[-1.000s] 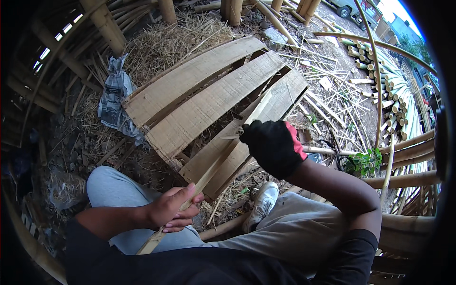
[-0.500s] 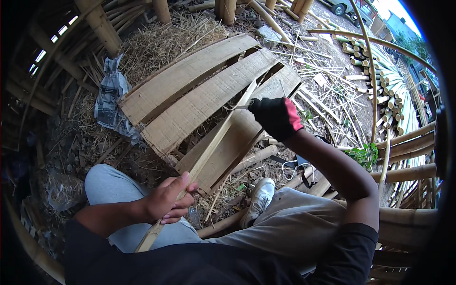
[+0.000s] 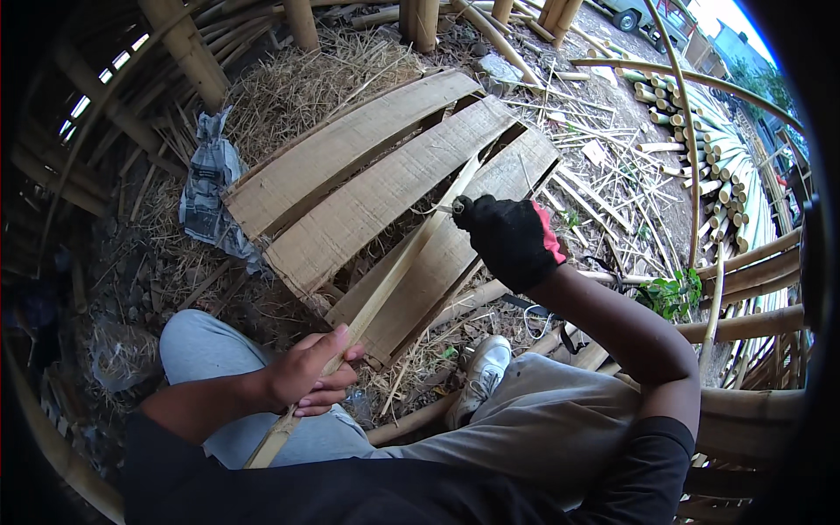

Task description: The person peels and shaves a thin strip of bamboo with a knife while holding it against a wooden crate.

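Observation:
My bare left hand (image 3: 308, 378) is closed around the lower part of a long bamboo strip (image 3: 391, 278). The strip slants away from my lap, its far end over a low slatted wooden bench (image 3: 367, 194). In a black and red glove, my right hand (image 3: 509, 242) grips a knife, its handle hidden by the fingers. Only a short bit of the knife's blade (image 3: 444, 209) shows, against the strip. A thin curl of shaving (image 3: 423, 210) stands at the blade.
Crumpled printed sacking (image 3: 210, 179) lies at the bench's left end, beside dry straw (image 3: 302, 96). Cut slivers litter the ground on the right. Stacked bamboo poles (image 3: 726, 166) lie at the far right. My shoe (image 3: 483, 372) is close to the bench's near corner.
My right hand has come slightly down and nearer along the strip, the knife with it. My left hand keeps its hold in about the same place.

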`<state>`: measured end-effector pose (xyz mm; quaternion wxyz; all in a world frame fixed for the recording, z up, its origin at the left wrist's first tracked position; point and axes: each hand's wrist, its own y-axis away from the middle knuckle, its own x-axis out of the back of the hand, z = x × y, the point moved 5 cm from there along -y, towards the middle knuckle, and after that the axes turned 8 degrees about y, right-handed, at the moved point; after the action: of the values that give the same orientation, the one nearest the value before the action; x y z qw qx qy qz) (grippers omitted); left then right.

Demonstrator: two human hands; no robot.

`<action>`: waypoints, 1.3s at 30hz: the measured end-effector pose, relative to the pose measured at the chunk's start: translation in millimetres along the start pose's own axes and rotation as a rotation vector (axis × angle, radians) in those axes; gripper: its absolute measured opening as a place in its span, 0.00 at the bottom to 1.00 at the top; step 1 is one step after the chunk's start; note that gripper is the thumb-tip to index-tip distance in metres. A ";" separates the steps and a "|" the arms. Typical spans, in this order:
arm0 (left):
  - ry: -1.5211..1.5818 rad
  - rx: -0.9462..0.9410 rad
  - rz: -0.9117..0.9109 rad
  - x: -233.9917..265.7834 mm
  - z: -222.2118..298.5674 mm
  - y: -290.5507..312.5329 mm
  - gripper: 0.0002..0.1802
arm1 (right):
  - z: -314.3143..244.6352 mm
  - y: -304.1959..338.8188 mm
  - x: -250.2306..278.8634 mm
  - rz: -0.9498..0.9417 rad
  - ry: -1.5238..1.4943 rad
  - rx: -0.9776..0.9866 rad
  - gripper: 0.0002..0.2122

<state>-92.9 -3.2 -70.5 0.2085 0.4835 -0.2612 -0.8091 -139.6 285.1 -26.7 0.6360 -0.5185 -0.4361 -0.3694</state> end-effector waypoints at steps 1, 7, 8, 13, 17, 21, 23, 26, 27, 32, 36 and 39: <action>-0.001 0.003 -0.002 1.1 0.6 -1.6 0.25 | -2.3 1.3 -5.6 -0.001 0.001 -0.004 0.05; 0.003 0.015 -0.017 1.3 2.7 -6.4 0.25 | -17.5 4.2 -16.8 0.142 0.198 0.050 0.03; 0.024 0.012 -0.022 0.5 3.0 -6.2 0.24 | -17.9 3.4 -17.9 0.142 0.198 0.050 0.03; -0.040 -0.001 0.018 -1.3 1.6 -6.8 0.25 | -31.4 2.6 -20.7 0.143 0.783 0.209 0.04; -0.079 -0.010 0.042 -3.9 -1.6 -6.5 0.25 | -24.9 -0.3 -36.2 0.209 0.105 0.153 0.05; -0.066 -0.018 0.021 -2.8 0.1 -4.3 0.24 | -8.3 -9.6 -36.0 0.161 0.096 0.130 0.04; -0.075 -0.019 0.037 -5.6 1.6 -5.7 0.24 | -3.3 -8.1 -41.4 0.162 0.078 0.121 0.05; -0.102 -0.029 0.070 -7.8 3.1 -1.9 0.25 | -0.4 -15.0 -50.1 0.157 0.280 0.113 0.06; -0.123 -0.039 0.085 -7.7 3.8 0.4 0.25 | 1.3 -22.4 -54.1 0.151 0.503 0.114 0.06; -0.139 -0.031 0.061 -14.4 4.4 2.4 0.25 | 98.3 -34.2 -76.7 0.225 0.301 0.062 0.08; -0.157 -0.076 0.066 -11.8 12.8 2.3 0.25 | 103.3 -52.5 -81.7 0.337 0.228 0.121 0.08; -0.161 -0.018 0.014 -31.3 -0.9 19.7 0.26 | 188.9 -67.1 -89.3 0.115 0.445 -0.324 0.12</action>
<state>-76.5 -0.2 -37.5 0.1968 0.4132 -0.2732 -0.8461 -264.9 459.4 -72.3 0.6448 -0.5434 -0.1911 -0.5024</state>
